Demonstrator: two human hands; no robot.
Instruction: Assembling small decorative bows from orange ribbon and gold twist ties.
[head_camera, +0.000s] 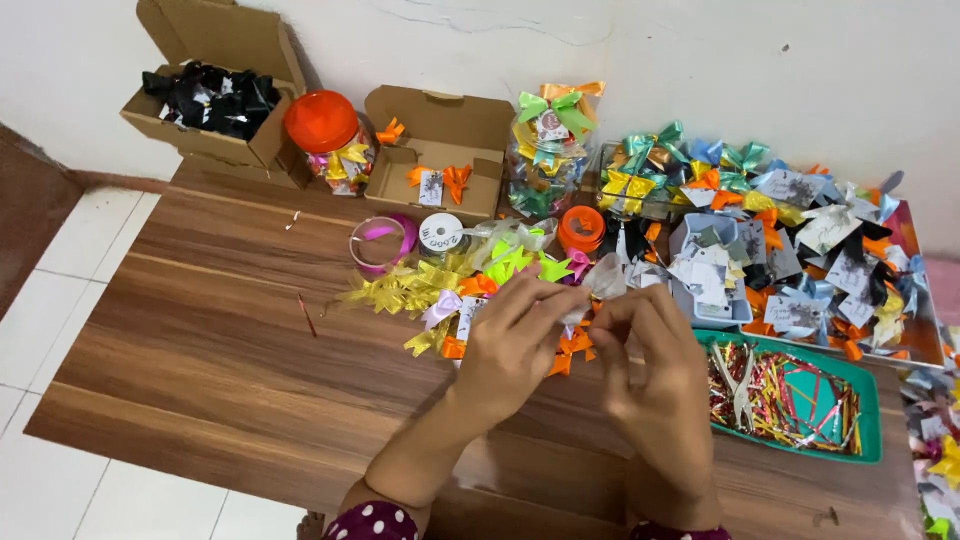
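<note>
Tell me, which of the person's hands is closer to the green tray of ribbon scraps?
The right. The right hand hangs just beside the green tray's left edge, pinching a small clear piece with the left hand, which sits farther left, over the loose bows.

An open brown cardboard box (215, 95) of black bows stood at the table's (200, 340) far left corner, beside a clear jar with an orange lid (325, 130). A second open cardboard box (440, 150) sat along the far edge, holding an orange bow with a small white tag (431, 187). Further white tags (790, 187) lay among bows toward the far right corner.
</note>
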